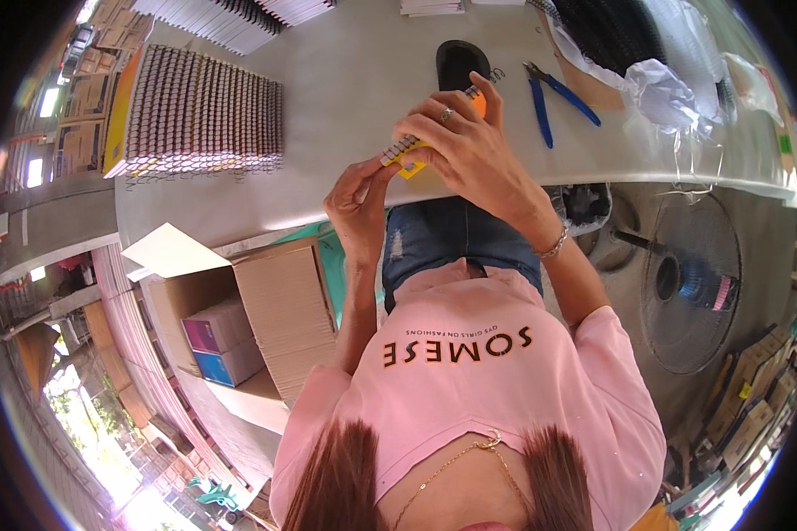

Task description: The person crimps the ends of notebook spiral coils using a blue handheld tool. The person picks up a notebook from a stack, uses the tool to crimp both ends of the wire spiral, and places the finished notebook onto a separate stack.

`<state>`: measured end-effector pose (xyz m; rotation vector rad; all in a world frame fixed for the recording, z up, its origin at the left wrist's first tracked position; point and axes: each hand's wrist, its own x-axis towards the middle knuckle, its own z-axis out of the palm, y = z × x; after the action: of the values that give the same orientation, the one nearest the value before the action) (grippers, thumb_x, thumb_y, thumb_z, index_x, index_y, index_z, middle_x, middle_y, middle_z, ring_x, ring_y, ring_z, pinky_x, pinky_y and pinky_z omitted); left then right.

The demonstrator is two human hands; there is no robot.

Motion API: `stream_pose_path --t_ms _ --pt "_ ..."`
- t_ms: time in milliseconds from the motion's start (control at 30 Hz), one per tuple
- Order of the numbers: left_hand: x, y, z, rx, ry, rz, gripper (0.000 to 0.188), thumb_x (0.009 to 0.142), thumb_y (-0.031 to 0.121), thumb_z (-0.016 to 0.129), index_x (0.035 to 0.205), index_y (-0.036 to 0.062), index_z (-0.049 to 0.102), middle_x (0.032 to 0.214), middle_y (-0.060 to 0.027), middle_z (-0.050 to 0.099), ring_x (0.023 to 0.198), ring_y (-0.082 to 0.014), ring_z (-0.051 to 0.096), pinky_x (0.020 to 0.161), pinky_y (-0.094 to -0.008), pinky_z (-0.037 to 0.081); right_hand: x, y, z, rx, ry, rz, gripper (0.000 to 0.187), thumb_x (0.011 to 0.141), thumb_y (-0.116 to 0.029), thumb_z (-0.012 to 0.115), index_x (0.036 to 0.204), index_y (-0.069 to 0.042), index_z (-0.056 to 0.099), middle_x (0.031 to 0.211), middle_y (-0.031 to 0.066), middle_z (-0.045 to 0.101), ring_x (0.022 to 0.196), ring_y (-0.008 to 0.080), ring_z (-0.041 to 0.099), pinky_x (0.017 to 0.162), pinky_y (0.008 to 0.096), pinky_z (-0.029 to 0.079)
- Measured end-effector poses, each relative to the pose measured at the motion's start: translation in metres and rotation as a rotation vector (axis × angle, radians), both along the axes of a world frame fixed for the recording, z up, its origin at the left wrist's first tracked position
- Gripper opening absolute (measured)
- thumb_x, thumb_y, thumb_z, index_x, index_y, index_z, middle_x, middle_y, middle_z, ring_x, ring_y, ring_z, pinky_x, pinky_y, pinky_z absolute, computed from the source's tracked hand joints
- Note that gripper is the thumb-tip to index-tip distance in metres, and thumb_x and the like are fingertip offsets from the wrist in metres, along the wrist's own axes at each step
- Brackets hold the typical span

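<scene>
A yellow and orange spiral notebook (409, 168) is held up at the table's near edge, its wire coil running slantwise between my hands. My left hand (359, 199) pinches the lower left end of the coil side. My right hand (474, 155) is wrapped over the upper right part and covers most of the cover. A loose curl of wire sticks out past my right fingertips. Just beyond lies a black rounded object (460, 60), partly behind my right hand. Blue-handled wire cutters (553, 96) lie with handles spread, right of my right hand.
Spiral notebooks (204, 111) stand in a thick row at the left of the table (345, 80). Below it sits an open cardboard box (283, 310) with packed stacks inside. Black coils in plastic wrap (611, 40) lie far right. A floor fan (691, 281) stands at right.
</scene>
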<state>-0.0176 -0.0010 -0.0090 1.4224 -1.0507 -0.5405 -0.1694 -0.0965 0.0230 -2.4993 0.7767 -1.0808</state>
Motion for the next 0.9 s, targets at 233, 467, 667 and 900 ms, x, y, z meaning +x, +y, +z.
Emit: stream_pose_path --t_ms 233,467,667,900 --pt "-0.002 -0.004 0.002 0.012 -0.002 -0.062 0.012 0.086 -0.011 0.064 0.096 -0.0051 0.069 0.091 -0.0071 0.07 0.087 -0.0131 0.067 0.081 -0.0246 0.055 0.002 0.003 -0.004 -0.031 -0.002 0.008 0.022 0.081 -0.016 0.07 0.102 -0.02 0.064 0.096 -0.0071 0.063 0.104 0.0146 0.057 0.111 0.054 0.019" --pt "-0.001 -0.005 0.004 0.058 -0.056 -0.063 0.012 0.087 -0.012 0.062 0.097 -0.0067 0.068 0.091 -0.0079 0.07 0.089 -0.0152 0.069 0.08 -0.0245 0.055 0.001 0.002 -0.007 -0.015 -0.043 0.034 0.026 0.078 -0.008 0.07 0.101 -0.02 0.063 0.095 -0.0075 0.06 0.101 0.0148 0.057 0.109 0.0585 0.02" --pt "-0.005 -0.005 0.01 0.091 -0.107 -0.069 0.012 0.088 -0.012 0.061 0.098 -0.0077 0.067 0.089 -0.0083 0.069 0.09 -0.0165 0.069 0.079 -0.0242 0.054 -0.002 -0.004 -0.006 -0.04 -0.004 0.102 0.032 0.075 -0.005 0.071 0.102 -0.019 0.065 0.099 -0.0063 0.063 0.102 0.0145 0.057 0.111 0.0565 0.02" --pt "-0.008 -0.007 0.014 0.131 -0.208 -0.035 0.008 0.089 -0.011 0.061 0.095 -0.0084 0.066 0.09 -0.009 0.07 0.09 -0.0161 0.07 0.081 -0.0247 0.054 -0.001 -0.005 -0.004 -0.045 0.037 0.117 0.033 0.074 -0.003 0.071 0.103 -0.019 0.064 0.101 -0.0051 0.064 0.103 0.0148 0.057 0.111 0.0546 0.022"
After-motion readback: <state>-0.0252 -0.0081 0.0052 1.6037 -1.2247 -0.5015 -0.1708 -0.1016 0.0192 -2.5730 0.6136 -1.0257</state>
